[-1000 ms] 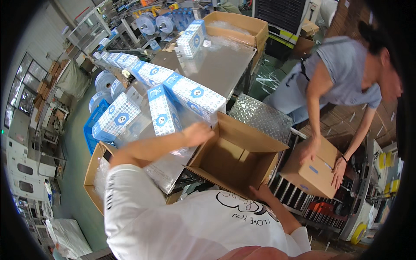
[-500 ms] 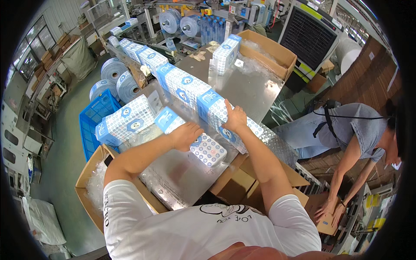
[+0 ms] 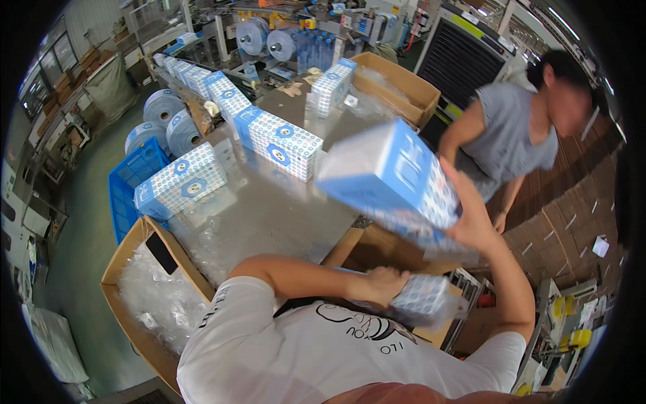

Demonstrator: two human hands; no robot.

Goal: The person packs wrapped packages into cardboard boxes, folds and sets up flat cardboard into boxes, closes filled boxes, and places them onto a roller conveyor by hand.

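My right hand (image 3: 469, 207) grips the side of a large blue-and-white wrapped pack (image 3: 397, 172), lifted and tilted above the right edge of the metal table (image 3: 269, 222). Lower down, my left hand (image 3: 387, 286) is closed on a smaller wrapped pack (image 3: 422, 296) in the same pattern, over an open cardboard carton (image 3: 377, 250). Both held packs are blurred by motion. On the table, a row of similar packs (image 3: 279, 145) runs toward the far left. One more pack (image 3: 182, 182) lies on the left side, and another pack (image 3: 332, 87) stands toward the back.
At the left are a blue crate (image 3: 121, 195), film rolls (image 3: 163, 108) and a carton of clear plastic film (image 3: 158, 289). Another carton (image 3: 404, 74) sits on the table's far right corner. A co-worker in a grey top (image 3: 505, 128) stands close by on the right.
Both hands have moved right with packs, off the table and toward the open carton. The right one has lifted its pack from the row's near end. The co-worker has straightened up.
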